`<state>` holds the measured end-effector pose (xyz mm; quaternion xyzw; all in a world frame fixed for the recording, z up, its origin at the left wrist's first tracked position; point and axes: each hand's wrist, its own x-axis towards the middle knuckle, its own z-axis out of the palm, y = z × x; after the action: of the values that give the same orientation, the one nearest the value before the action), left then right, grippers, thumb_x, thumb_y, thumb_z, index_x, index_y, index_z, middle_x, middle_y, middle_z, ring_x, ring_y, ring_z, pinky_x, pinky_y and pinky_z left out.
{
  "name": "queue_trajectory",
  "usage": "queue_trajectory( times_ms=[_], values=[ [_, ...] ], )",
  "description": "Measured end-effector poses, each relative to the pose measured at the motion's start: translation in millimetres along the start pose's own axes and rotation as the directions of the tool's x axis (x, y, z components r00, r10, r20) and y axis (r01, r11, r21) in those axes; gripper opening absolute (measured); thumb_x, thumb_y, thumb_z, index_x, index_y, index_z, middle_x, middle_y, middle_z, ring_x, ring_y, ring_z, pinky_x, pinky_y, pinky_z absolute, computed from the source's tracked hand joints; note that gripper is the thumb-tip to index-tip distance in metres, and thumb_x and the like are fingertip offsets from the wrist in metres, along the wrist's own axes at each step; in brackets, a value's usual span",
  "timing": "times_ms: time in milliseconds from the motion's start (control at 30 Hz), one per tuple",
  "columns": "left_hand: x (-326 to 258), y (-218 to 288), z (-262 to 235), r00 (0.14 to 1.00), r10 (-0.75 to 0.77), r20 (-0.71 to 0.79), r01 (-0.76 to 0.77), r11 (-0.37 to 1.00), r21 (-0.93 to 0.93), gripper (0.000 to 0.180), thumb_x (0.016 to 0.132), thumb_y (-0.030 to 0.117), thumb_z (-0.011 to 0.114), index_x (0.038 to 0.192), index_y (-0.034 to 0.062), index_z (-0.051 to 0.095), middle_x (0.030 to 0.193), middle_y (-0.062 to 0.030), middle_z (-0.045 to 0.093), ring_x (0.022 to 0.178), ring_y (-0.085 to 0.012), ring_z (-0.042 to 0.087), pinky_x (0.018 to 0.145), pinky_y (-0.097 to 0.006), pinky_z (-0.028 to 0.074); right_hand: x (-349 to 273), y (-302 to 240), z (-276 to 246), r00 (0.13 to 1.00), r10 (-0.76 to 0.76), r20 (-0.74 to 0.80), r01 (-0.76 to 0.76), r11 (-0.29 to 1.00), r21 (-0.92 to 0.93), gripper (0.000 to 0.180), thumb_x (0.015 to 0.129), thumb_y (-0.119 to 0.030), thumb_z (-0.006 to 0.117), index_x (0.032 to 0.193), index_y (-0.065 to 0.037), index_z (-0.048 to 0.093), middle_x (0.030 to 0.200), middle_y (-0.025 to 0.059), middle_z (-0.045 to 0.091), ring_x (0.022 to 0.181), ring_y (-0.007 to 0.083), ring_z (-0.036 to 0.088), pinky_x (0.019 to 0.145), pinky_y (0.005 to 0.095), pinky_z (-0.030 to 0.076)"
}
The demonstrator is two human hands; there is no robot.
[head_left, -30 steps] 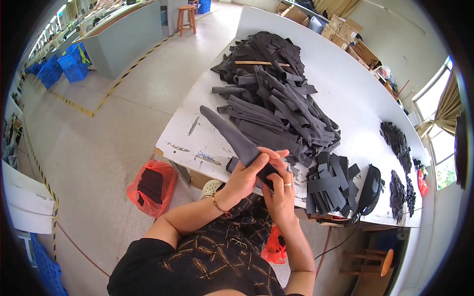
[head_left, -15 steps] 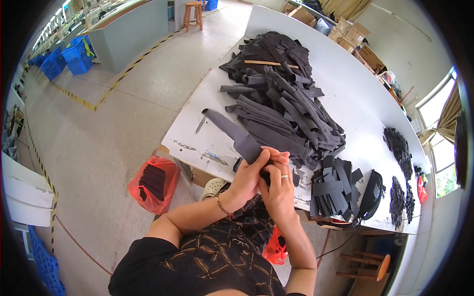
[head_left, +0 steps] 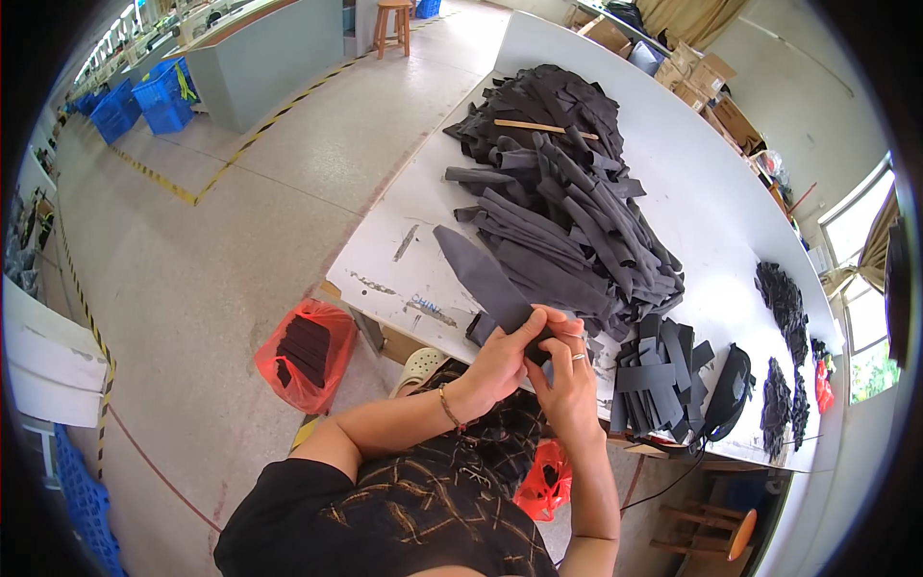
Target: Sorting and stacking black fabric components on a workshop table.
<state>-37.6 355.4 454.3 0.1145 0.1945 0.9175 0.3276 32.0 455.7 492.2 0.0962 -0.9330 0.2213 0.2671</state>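
A long dark grey fabric strip (head_left: 474,276) with a rounded free end slants over the table's near edge. Its lower end is in my left hand (head_left: 500,363), thumb pressed on top and fingers curled beneath. My right hand (head_left: 565,380) meets the left one and pinches the strip's dark folded end between thumb and fingers; the fingers partly hide it. Just beyond both hands, many similar grey strips (head_left: 586,226) lie in a loose pile. To the right of my right hand is a stack of short, dark rectangular pieces (head_left: 654,380).
Behind the strips, a darker heap (head_left: 553,96) carries a wooden stick (head_left: 545,127). A black pouch (head_left: 733,392) and dark bundles (head_left: 781,300) are on the table's right. Red plastic bags (head_left: 335,383) stand on the floor; a wooden stool (head_left: 740,535) is below right.
The whole view has shifted slightly. The strip's free end has swung to the right and lies nearer the pile; both hands still hold its lower end.
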Motion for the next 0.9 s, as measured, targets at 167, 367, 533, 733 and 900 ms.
queue_trajectory(
  times_ms=[167, 367, 533, 733, 900],
  values=[
    [6.4, 27.8, 1.4, 0.985, 0.166, -0.055, -0.166, 0.986, 0.011, 0.032, 0.104, 0.027, 0.044, 0.119, 0.0006, 0.055, 0.109, -0.014, 0.067, 0.108, -0.0266, 0.063, 0.098, -0.04, 0.048, -5.8, 14.6, -11.3, 0.991, -0.123, 0.046, 0.124, 0.992, -0.037, 0.033, 0.072, 0.003, 0.075, 0.098, 0.0, 0.055, 0.1, 0.017, 0.056, 0.083, 0.035, 0.059, 0.067, 0.0423, 0.051],
    [-0.4, 15.8, 12.3, 0.955, 0.296, -0.03, -0.295, 0.955, 0.024, 0.03, 0.104, 0.026, 0.046, 0.117, 0.0006, 0.055, 0.1, -0.0122, 0.068, 0.104, -0.0301, 0.065, 0.097, -0.042, 0.049, 0.5, 13.1, -10.9, 0.966, -0.252, -0.062, 0.252, 0.968, -0.021, 0.028, 0.07, 0.008, 0.073, 0.091, 0.001, 0.057, 0.097, 0.0156, 0.057, 0.075, 0.0318, 0.059, 0.061, 0.0396, 0.051],
    [-5.1, 8.4, 12.7, 0.948, 0.315, -0.041, -0.314, 0.949, 0.024, 0.029, 0.104, 0.026, 0.046, 0.116, 0.0013, 0.054, 0.099, -0.0112, 0.068, 0.106, -0.0298, 0.065, 0.099, -0.042, 0.047, 1.0, 13.1, -5.5, 0.951, -0.288, -0.117, 0.29, 0.957, 0.0, 0.029, 0.068, 0.01, 0.072, 0.091, 0.002, 0.057, 0.097, 0.0159, 0.058, 0.075, 0.0319, 0.061, 0.06, 0.0387, 0.051],
    [-7.8, 3.3, 14.3, 0.951, 0.306, -0.036, -0.306, 0.952, -0.005, 0.029, 0.103, 0.027, 0.046, 0.116, 0.002, 0.054, 0.099, -0.0112, 0.067, 0.108, -0.0301, 0.064, 0.102, -0.044, 0.045, 4.2, 10.1, -3.5, 0.944, -0.3, -0.139, 0.306, 0.952, 0.022, 0.029, 0.067, 0.011, 0.072, 0.09, 0.003, 0.057, 0.095, 0.0162, 0.058, 0.073, 0.0323, 0.061, 0.057, 0.0389, 0.051],
    [-8.6, 2.4, 14.9, 0.956, 0.286, -0.06, -0.288, 0.957, -0.038, 0.031, 0.103, 0.028, 0.045, 0.116, 0.0012, 0.054, 0.101, -0.0118, 0.067, 0.108, -0.0301, 0.064, 0.102, -0.043, 0.045, 0.4, 9.0, -0.3, 0.957, -0.261, -0.129, 0.268, 0.963, 0.034, 0.025, 0.07, 0.008, 0.071, 0.09, 0.001, 0.058, 0.096, 0.0167, 0.059, 0.075, 0.0338, 0.061, 0.061, 0.0395, 0.052]
  ],
)
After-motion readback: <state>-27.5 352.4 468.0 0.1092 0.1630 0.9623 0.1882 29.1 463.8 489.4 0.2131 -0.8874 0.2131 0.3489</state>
